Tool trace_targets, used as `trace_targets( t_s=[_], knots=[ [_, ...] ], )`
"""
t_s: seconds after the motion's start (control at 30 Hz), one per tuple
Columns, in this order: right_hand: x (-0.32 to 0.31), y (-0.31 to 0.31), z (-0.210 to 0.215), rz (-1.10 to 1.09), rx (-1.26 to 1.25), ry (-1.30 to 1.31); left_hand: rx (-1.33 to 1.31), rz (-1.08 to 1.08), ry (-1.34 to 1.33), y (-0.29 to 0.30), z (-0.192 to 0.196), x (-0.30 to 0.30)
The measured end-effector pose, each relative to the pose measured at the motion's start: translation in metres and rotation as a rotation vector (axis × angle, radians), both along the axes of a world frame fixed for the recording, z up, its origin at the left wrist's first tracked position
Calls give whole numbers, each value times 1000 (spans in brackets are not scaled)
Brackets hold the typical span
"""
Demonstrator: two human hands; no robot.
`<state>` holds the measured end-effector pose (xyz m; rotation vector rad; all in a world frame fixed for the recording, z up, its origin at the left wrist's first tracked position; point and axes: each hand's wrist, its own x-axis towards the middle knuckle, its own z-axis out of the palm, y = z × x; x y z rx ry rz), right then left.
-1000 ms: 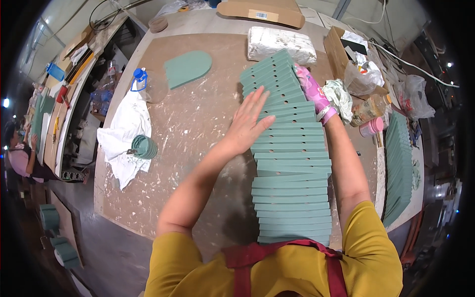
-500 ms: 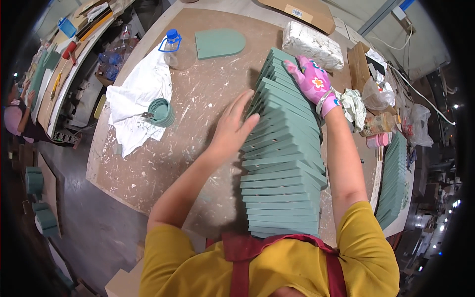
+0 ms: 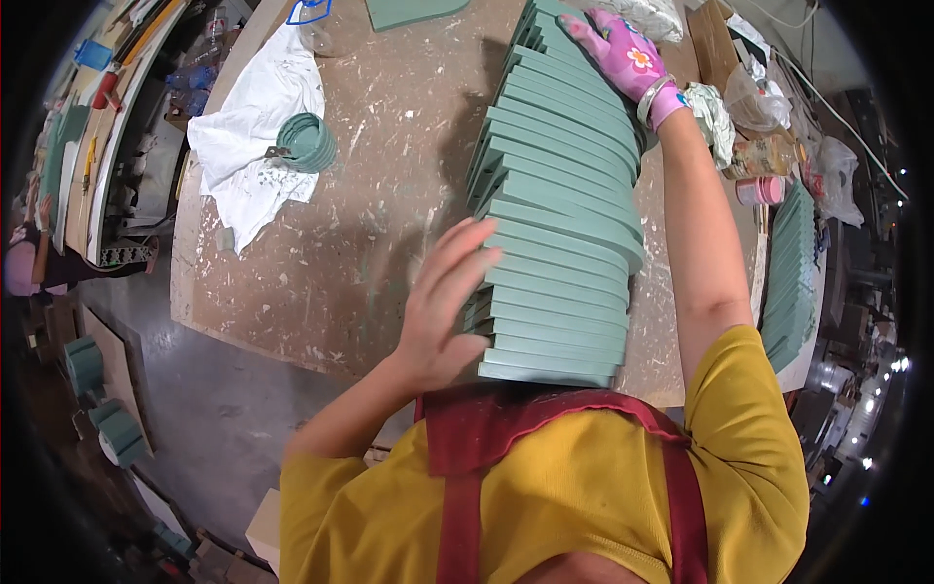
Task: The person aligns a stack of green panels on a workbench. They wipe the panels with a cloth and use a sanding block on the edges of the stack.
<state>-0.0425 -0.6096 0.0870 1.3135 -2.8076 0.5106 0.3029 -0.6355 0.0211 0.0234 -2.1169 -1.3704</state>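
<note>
A long row of green flat panels (image 3: 564, 195) leans in an overlapping stack across the speckled brown worktable (image 3: 321, 263). My left hand (image 3: 443, 302), bare with fingers spread, presses flat against the left side of the stack near its close end. At the far end of the row my right hand (image 3: 623, 54), in a pink flowered glove, rests on top of the panels. Neither hand grips anything.
A white cloth (image 3: 258, 146) with a green ribbed roll (image 3: 309, 141) lies at the table's left. Another green panel (image 3: 409, 10) lies at the far edge. More green panels (image 3: 793, 273) stand at the right beside bags and a pink jar (image 3: 759, 190). Cluttered shelves (image 3: 88, 146) line the left.
The view has come closer to the stack. My left hand slid toward me along the stack's left side. My right hand stays on the far end.
</note>
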Motion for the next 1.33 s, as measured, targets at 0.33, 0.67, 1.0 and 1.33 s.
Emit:
trace_targets(
  t_s=[0.33,0.67,1.0,1.33],
  knots=[
    [7,6,6,3,-2,-46,262,-235,-484,30,-15,52],
    [-3,16,-8,5,-3,-26,-30,-158,-547,14,-7,50],
    [-23,44,-42,103,-362,-353,435,-29,-217,-45,19,-98],
    [-22,52,-37,199,-476,-505,585,17,-220,-105,13,-211]
  ],
)
